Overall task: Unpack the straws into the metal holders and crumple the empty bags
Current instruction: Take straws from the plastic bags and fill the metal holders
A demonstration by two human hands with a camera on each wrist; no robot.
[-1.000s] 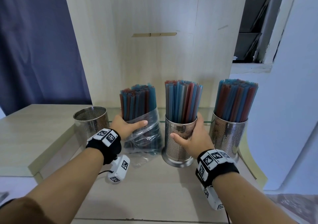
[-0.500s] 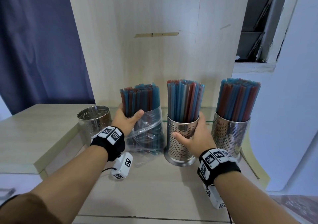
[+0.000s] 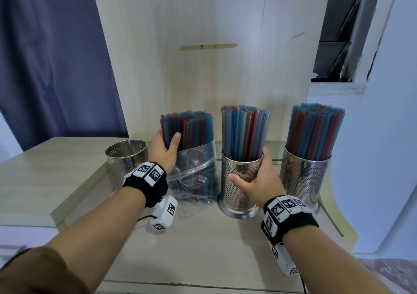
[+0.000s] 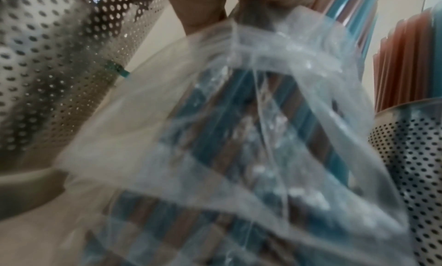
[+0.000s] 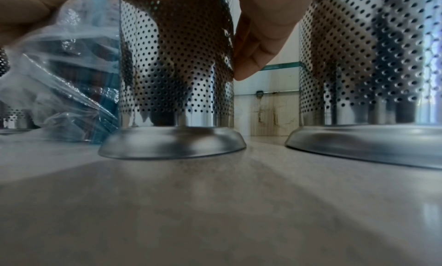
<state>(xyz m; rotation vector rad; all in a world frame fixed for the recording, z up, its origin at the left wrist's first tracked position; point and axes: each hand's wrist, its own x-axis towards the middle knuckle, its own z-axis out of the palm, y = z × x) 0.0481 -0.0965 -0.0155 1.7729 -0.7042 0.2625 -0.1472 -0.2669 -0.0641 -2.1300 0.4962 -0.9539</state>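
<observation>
The pale wooden surface (image 3: 203,248) carries three perforated metal holders (image 3: 239,190) and a clear bag of straws (image 3: 194,180).

no readable text, brand or number anywhere. only black-and-white square code tags on left wristband (image 3: 149,172), right wristband (image 3: 284,206) and white wrist cameras (image 3: 164,214); tiny marks beside them illegible.

You are standing in what looks like a plain room: pale wood counter (image 3: 56,169), wooden panel (image 3: 214,68), blue curtain (image 3: 52,56), white wall (image 3: 383,135), louvred window (image 3: 338,34).
</observation>
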